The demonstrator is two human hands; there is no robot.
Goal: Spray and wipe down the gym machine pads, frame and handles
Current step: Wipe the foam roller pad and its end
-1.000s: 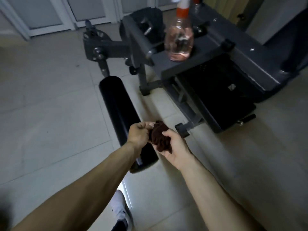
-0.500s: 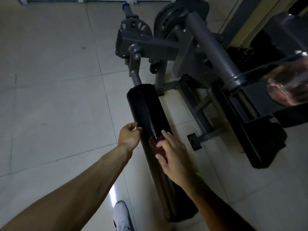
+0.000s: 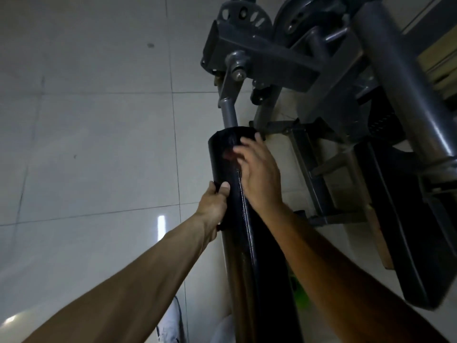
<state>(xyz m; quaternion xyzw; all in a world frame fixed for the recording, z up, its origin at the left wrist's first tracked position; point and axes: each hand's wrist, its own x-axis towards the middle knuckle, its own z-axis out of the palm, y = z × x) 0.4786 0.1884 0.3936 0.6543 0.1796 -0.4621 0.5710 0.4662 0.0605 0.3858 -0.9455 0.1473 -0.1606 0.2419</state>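
The left hand (image 3: 214, 204) gripped the black pad (image 3: 217, 167) on its left side, thumb on top, while just beyond it the right hand (image 3: 259, 169), fingers spread flat, pressed a dark red cloth (image 3: 228, 154) against the pad's far end, below the grey frame (image 3: 267, 53).

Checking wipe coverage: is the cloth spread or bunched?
Cannot tell: right hand covers the blurred dark red cloth on the black cylindrical pad.

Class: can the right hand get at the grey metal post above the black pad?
Probably yes: the right hand rests high on the black cylindrical pad, with nothing between it and the grey metal post.
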